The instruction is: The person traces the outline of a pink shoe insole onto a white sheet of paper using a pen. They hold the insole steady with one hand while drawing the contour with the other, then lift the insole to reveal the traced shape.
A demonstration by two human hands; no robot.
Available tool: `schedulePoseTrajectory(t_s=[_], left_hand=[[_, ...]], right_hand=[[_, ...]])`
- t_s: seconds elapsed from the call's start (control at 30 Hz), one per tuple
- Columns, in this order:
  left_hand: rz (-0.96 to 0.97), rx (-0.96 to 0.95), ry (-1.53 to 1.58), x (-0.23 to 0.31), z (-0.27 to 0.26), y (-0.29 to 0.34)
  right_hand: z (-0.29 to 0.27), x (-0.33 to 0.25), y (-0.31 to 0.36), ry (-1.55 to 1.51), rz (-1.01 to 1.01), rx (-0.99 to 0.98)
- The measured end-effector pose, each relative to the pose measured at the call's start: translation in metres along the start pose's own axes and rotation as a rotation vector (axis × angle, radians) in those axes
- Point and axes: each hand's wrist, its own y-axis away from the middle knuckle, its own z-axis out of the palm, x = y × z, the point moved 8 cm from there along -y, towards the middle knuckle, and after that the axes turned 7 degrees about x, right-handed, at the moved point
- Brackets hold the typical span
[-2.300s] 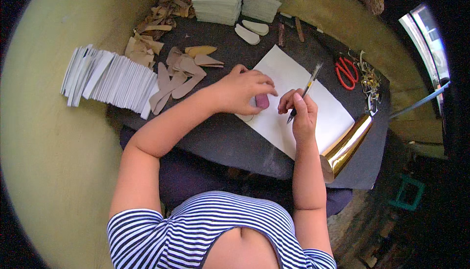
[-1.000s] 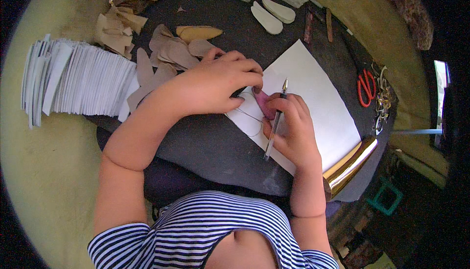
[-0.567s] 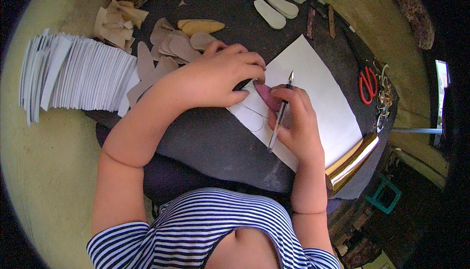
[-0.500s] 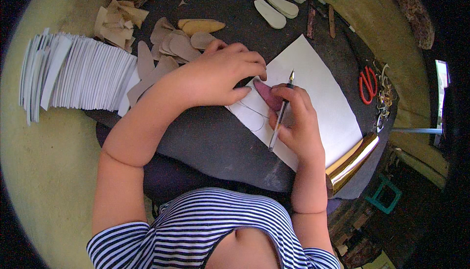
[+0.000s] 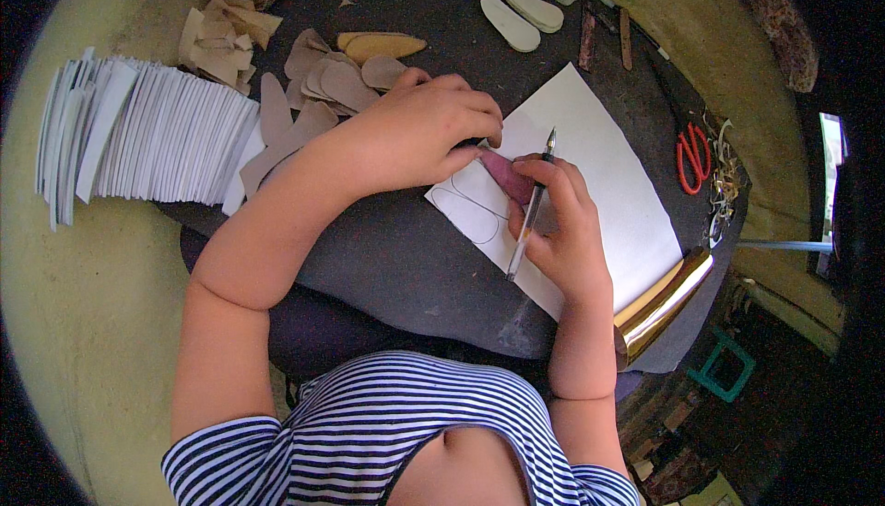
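A white sheet [image 5: 616,194] lies on the dark table with a rounded insole-like outline [image 5: 467,214] drawn near its left corner. Over it is a small purple sole-shaped piece [image 5: 503,176]. My left hand [image 5: 426,133] is closed, its thumb and fingertips pinching the far tip of that piece. A clear-barrelled pen [image 5: 529,220] slants through my right hand [image 5: 564,220], point facing away from me. My right fingers also grip the near end of the purple piece, partly covering it.
Brown sole-shaped cutouts [image 5: 343,87] lie beyond my left arm, near a row of white pieces [image 5: 175,133]. White insoles [image 5: 510,24] rest at the far side. Red-handled scissors [image 5: 693,158] lie right. A gold roll [image 5: 664,308] borders the sheet's near edge.
My left thumb has closed in to the tip of the purple piece, uncovering more of the drawn outline. The right hand and pen have barely moved.
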Motion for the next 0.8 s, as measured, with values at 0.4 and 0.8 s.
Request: schedulePoseTrajectory(t_s=[0.4, 0.8], left_hand=[[0.019, 0.008, -0.013, 0.0005, 0.0003, -0.0008], [0.018, 0.024, 0.001, 0.0011, -0.0010, -0.0006]], right_hand=[[-0.0007, -0.0004, -0.0009, 0.002, 0.013, -0.001], [0.0000, 0.0013, -0.0007, -0.022, 0.019, -0.009]])
